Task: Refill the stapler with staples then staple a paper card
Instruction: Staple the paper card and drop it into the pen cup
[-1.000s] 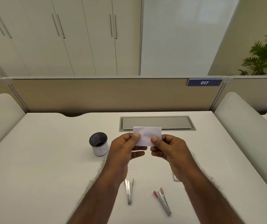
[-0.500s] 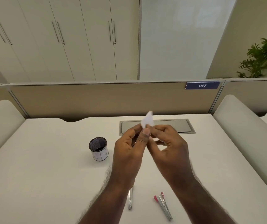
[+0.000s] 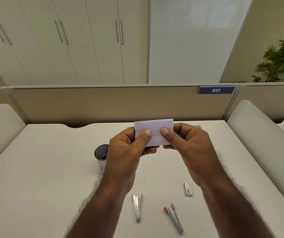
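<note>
Card [image 3: 155, 133] is held above the desk [image 3: 43, 169], pinched between left hand [image 3: 127, 152] and right hand [image 3: 187, 145], thumbs on its near face.

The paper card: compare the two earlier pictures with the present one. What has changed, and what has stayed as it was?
The paper card, flat-on a second ago with a staple-like mark showing, was turned edge-on half a second ago and now faces the camera again, blank. The left hand and right hand pinched it throughout. Both staplers, silver and red-tipped, the staple box and the cup lie unmoved on the desk.
</note>
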Available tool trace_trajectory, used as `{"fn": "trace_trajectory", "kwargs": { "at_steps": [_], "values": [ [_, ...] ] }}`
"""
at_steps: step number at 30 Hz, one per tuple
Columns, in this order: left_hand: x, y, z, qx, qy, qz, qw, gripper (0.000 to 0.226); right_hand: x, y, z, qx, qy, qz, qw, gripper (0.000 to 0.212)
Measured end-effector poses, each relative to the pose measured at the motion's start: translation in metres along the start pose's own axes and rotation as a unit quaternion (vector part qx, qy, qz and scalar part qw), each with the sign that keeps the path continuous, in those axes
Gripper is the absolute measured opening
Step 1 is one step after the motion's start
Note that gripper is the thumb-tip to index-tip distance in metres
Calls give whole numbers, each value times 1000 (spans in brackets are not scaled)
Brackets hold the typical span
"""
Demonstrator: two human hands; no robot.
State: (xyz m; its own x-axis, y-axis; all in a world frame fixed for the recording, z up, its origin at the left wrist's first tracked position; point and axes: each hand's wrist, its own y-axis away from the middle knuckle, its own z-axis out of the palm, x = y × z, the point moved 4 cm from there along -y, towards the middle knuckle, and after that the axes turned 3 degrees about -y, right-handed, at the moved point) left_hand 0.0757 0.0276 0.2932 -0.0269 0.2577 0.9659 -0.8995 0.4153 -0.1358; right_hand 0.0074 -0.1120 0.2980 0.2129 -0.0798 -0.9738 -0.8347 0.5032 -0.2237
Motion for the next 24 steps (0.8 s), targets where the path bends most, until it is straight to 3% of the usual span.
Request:
{"fn": "trace_trajectory", "kwargs": {
  "at_steps": [5, 10, 16, 20, 24],
  "values": [
    [2, 1, -1, -16, -7, -16, 1000, 9, -4, 1, 2, -46, -26, 30, 998, 28],
    [4, 4, 1, -50, 8, -41, 998, 11, -5, 2, 2, -72, -18, 51, 996, 14],
    [6, 7, 5, -70, 1, -48, 996, 19, -7, 6, 6, -71, 6, 41, 997, 20],
    [7, 7, 5, -81, 18, -60, 995, 14, -7, 9, 6, -83, -47, 57, 994, 13],
    [9, 6, 1, -90, 63, -75, 991, 20, -9, 9, 0, -85, -93, 84, 988, 36]
  ]
}}
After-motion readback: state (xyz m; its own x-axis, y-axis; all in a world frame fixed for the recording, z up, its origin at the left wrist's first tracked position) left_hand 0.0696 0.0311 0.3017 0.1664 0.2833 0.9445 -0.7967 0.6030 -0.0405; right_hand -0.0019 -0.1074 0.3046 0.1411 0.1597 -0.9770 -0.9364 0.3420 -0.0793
